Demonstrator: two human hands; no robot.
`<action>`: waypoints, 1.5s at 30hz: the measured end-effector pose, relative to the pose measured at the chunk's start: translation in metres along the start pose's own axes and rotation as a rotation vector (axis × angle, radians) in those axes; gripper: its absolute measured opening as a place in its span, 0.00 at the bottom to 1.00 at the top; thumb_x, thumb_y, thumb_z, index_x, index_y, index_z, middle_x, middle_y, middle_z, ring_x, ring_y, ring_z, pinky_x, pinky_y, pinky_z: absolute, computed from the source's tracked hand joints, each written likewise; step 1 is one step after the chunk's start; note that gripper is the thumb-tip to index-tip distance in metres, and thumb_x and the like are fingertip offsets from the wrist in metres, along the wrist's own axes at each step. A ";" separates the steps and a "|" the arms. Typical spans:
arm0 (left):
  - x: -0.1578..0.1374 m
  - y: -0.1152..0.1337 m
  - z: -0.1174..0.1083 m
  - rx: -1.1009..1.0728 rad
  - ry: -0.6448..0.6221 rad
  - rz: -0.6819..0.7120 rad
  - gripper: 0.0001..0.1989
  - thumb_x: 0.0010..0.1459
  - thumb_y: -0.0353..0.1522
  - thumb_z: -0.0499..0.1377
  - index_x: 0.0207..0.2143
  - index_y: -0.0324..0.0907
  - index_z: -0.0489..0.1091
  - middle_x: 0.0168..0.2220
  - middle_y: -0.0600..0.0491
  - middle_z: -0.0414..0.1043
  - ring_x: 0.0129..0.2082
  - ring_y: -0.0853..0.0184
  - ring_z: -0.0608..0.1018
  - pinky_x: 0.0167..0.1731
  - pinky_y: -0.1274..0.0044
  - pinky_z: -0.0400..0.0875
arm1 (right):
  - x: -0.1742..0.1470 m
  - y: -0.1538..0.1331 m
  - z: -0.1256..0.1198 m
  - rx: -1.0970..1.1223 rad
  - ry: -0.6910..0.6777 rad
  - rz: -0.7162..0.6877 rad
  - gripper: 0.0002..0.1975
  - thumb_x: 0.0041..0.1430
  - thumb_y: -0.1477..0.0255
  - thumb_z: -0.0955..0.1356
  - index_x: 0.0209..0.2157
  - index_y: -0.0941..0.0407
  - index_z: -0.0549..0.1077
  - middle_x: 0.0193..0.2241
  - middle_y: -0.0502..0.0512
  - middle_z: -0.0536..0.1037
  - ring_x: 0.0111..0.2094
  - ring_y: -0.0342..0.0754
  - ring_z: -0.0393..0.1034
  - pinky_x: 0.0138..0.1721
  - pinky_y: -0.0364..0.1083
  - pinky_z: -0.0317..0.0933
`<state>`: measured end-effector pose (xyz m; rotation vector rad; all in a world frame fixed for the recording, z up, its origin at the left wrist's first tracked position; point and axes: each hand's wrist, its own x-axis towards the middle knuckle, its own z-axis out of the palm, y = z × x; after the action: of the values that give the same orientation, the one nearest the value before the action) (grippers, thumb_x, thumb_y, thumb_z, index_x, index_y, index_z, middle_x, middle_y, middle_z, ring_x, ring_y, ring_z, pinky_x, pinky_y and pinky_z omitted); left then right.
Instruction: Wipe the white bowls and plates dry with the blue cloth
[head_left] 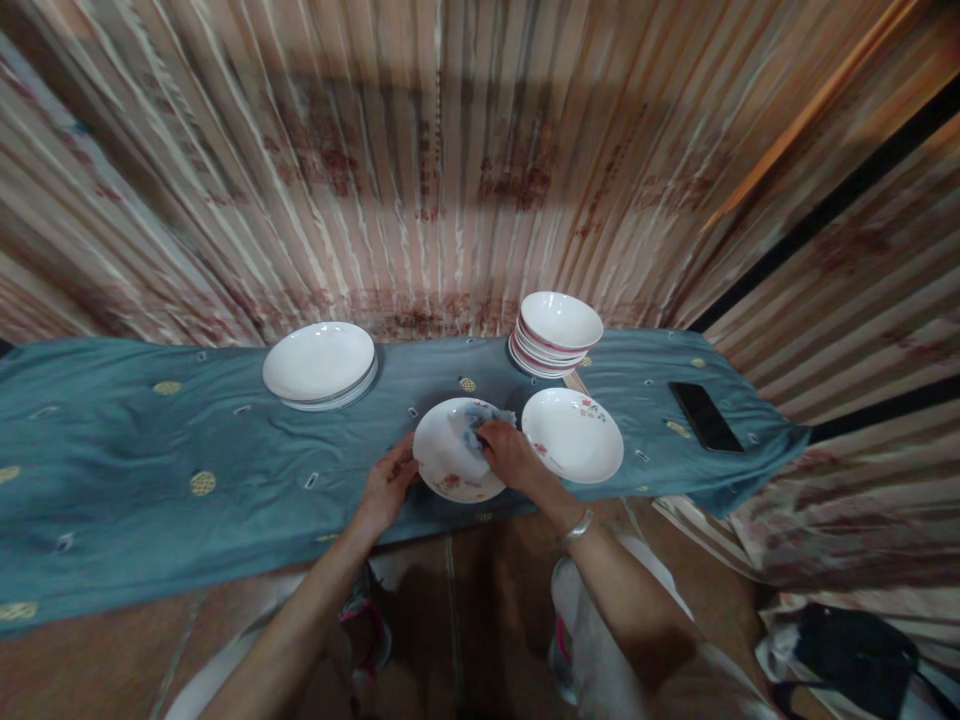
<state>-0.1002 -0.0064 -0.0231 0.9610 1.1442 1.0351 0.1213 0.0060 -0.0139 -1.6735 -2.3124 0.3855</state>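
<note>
A white plate with red flowers (442, 440) is held at the table's near edge, its face turned up. My left hand (390, 482) grips its left rim, fingers partly hidden beneath it. My right hand (511, 455) presses a crumpled bluish cloth (471, 425) against the plate's face, fingers closed on the cloth. Just right of that hand lies another white plate with flowers (574, 437), resting flat on the tablecloth.
A stack of white plates (319, 362) stands at the back left. Several red-rimmed bowls (556, 335) are stacked at the back right. A black phone (705, 417) lies far right on the green tablecloth (247, 470). Behind hangs a pleated curtain (420, 180).
</note>
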 end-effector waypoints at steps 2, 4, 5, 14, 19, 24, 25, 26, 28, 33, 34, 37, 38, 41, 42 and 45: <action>0.001 -0.002 -0.001 -0.008 0.011 0.002 0.42 0.34 0.48 0.71 0.52 0.36 0.73 0.46 0.40 0.78 0.46 0.50 0.78 0.43 0.64 0.73 | 0.005 -0.001 0.000 0.003 -0.005 0.004 0.14 0.57 0.84 0.63 0.42 0.61 0.75 0.45 0.62 0.78 0.49 0.52 0.71 0.54 0.48 0.64; 0.002 -0.003 -0.001 -0.011 0.017 0.001 0.41 0.34 0.47 0.71 0.51 0.37 0.74 0.45 0.40 0.79 0.45 0.50 0.78 0.42 0.65 0.73 | 0.011 -0.003 0.001 0.009 0.008 -0.016 0.14 0.58 0.83 0.63 0.43 0.61 0.76 0.46 0.63 0.78 0.50 0.52 0.71 0.54 0.49 0.63; 0.002 -0.003 -0.001 -0.012 0.018 0.000 0.40 0.35 0.46 0.71 0.51 0.37 0.74 0.44 0.41 0.79 0.45 0.51 0.78 0.42 0.65 0.73 | 0.013 -0.005 0.003 0.016 0.019 -0.029 0.14 0.59 0.83 0.63 0.44 0.61 0.76 0.47 0.62 0.78 0.50 0.52 0.71 0.54 0.49 0.63; 0.000 -0.001 0.000 -0.037 0.004 -0.002 0.36 0.37 0.43 0.70 0.51 0.38 0.74 0.44 0.42 0.80 0.43 0.54 0.80 0.38 0.69 0.74 | 0.034 -0.023 0.027 0.144 0.206 -0.038 0.21 0.62 0.79 0.60 0.56 0.62 0.68 0.56 0.67 0.69 0.58 0.55 0.63 0.60 0.54 0.60; 0.000 -0.001 0.001 -0.051 0.006 -0.004 0.37 0.36 0.43 0.71 0.50 0.38 0.74 0.44 0.43 0.80 0.43 0.54 0.80 0.38 0.70 0.74 | 0.040 -0.035 0.036 0.208 0.228 -0.051 0.24 0.61 0.80 0.60 0.60 0.62 0.64 0.59 0.70 0.63 0.60 0.58 0.59 0.59 0.58 0.61; 0.001 0.000 0.003 -0.126 0.020 -0.040 0.36 0.33 0.40 0.71 0.49 0.37 0.75 0.42 0.44 0.80 0.42 0.55 0.79 0.38 0.70 0.74 | 0.041 -0.044 0.038 0.282 0.152 -0.131 0.25 0.61 0.81 0.60 0.59 0.61 0.64 0.60 0.67 0.63 0.61 0.54 0.60 0.60 0.54 0.61; 0.000 0.000 0.003 -0.140 0.028 -0.053 0.36 0.33 0.40 0.71 0.48 0.37 0.75 0.41 0.44 0.80 0.41 0.56 0.79 0.38 0.70 0.74 | 0.040 -0.045 0.038 0.308 0.141 -0.153 0.25 0.60 0.81 0.60 0.59 0.61 0.64 0.59 0.67 0.63 0.61 0.54 0.60 0.60 0.53 0.61; 0.000 0.000 0.002 -0.151 0.038 -0.066 0.35 0.33 0.39 0.71 0.47 0.38 0.75 0.41 0.45 0.80 0.40 0.57 0.79 0.38 0.70 0.74 | 0.039 -0.046 0.039 0.339 0.132 -0.178 0.24 0.60 0.81 0.60 0.59 0.60 0.65 0.59 0.66 0.64 0.60 0.53 0.60 0.60 0.53 0.61; -0.001 0.002 0.001 -0.167 0.066 -0.091 0.32 0.34 0.38 0.70 0.45 0.38 0.76 0.39 0.47 0.80 0.38 0.59 0.79 0.38 0.71 0.73 | 0.034 -0.048 0.039 0.403 0.120 -0.229 0.24 0.59 0.81 0.61 0.58 0.58 0.66 0.58 0.63 0.66 0.60 0.52 0.61 0.61 0.53 0.60; -0.003 0.007 -0.002 -0.180 0.113 -0.120 0.24 0.39 0.37 0.67 0.41 0.37 0.78 0.29 0.52 0.77 0.30 0.65 0.77 0.32 0.75 0.72 | 0.017 -0.055 0.033 0.503 0.050 -0.338 0.19 0.56 0.82 0.63 0.49 0.58 0.72 0.52 0.62 0.72 0.56 0.52 0.66 0.58 0.51 0.61; -0.003 0.008 -0.002 -0.176 0.116 -0.120 0.23 0.40 0.37 0.66 0.41 0.37 0.78 0.28 0.52 0.77 0.29 0.65 0.76 0.32 0.75 0.72 | 0.014 -0.056 0.030 0.515 0.027 -0.352 0.17 0.56 0.83 0.63 0.46 0.58 0.73 0.49 0.61 0.74 0.54 0.51 0.68 0.56 0.50 0.62; -0.004 0.010 -0.003 -0.169 0.140 -0.124 0.22 0.41 0.39 0.66 0.40 0.38 0.78 0.29 0.52 0.77 0.30 0.64 0.76 0.30 0.75 0.71 | 0.004 -0.057 0.021 0.527 -0.036 -0.382 0.13 0.56 0.84 0.63 0.37 0.56 0.74 0.41 0.55 0.77 0.45 0.48 0.72 0.49 0.45 0.65; -0.004 0.010 -0.003 -0.167 0.147 -0.123 0.23 0.40 0.40 0.67 0.40 0.39 0.77 0.30 0.51 0.78 0.31 0.64 0.76 0.30 0.75 0.71 | 0.001 -0.057 0.018 0.523 -0.056 -0.390 0.12 0.55 0.85 0.63 0.34 0.57 0.74 0.39 0.55 0.77 0.42 0.47 0.72 0.46 0.44 0.65; -0.004 0.010 -0.002 -0.149 0.129 -0.124 0.26 0.38 0.40 0.69 0.42 0.39 0.77 0.34 0.50 0.79 0.32 0.65 0.77 0.31 0.76 0.70 | -0.006 -0.054 0.008 0.536 -0.125 -0.405 0.12 0.52 0.86 0.64 0.30 0.57 0.74 0.36 0.53 0.77 0.37 0.45 0.73 0.41 0.42 0.64; -0.004 0.010 -0.001 -0.146 0.113 -0.123 0.28 0.36 0.39 0.70 0.43 0.39 0.77 0.34 0.50 0.79 0.31 0.65 0.77 0.31 0.77 0.70 | -0.008 -0.053 0.004 0.553 -0.151 -0.405 0.12 0.51 0.86 0.64 0.30 0.58 0.75 0.36 0.52 0.77 0.36 0.45 0.73 0.40 0.41 0.64; -0.003 0.009 0.001 -0.150 0.044 -0.094 0.32 0.32 0.36 0.72 0.45 0.39 0.76 0.36 0.49 0.80 0.32 0.65 0.77 0.31 0.77 0.70 | -0.016 -0.048 -0.009 0.589 -0.227 -0.380 0.13 0.50 0.86 0.63 0.30 0.57 0.76 0.34 0.50 0.78 0.35 0.44 0.73 0.39 0.40 0.62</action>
<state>-0.1009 -0.0070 -0.0132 0.7621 1.1205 1.0549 0.0872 -0.0235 0.0114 -0.9312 -2.2789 1.0840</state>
